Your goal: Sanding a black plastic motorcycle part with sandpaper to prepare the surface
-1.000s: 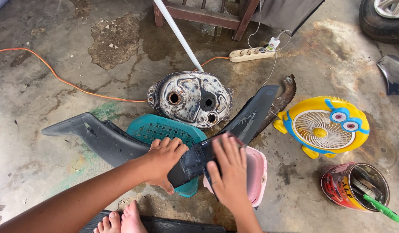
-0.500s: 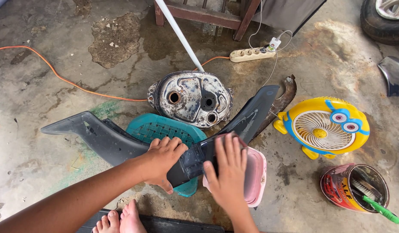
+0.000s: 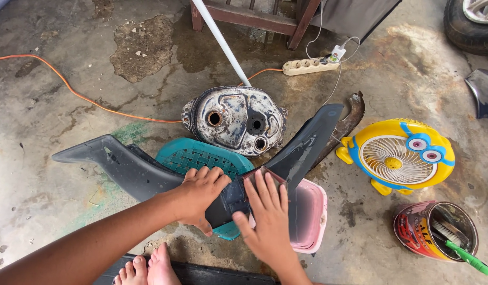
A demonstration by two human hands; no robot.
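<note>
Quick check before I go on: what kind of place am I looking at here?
Probably an informal vehicle repair spot, worked on a stained concrete floor: a battered metal tank, a tyre at the edge, and both hands pressed on a dark plastic body panel.

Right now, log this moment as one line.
left hand: flat on dark panel | right hand: pressing small sheet onto panel | under panel: green stool, pink stool

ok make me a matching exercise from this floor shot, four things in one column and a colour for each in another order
Things:
1. fan
2. basket
3. tub
4. cord

Colours:
A. orange
B. pink
C. yellow and blue
D. teal

Pairs: 1-C, 2-D, 3-B, 4-A
</note>
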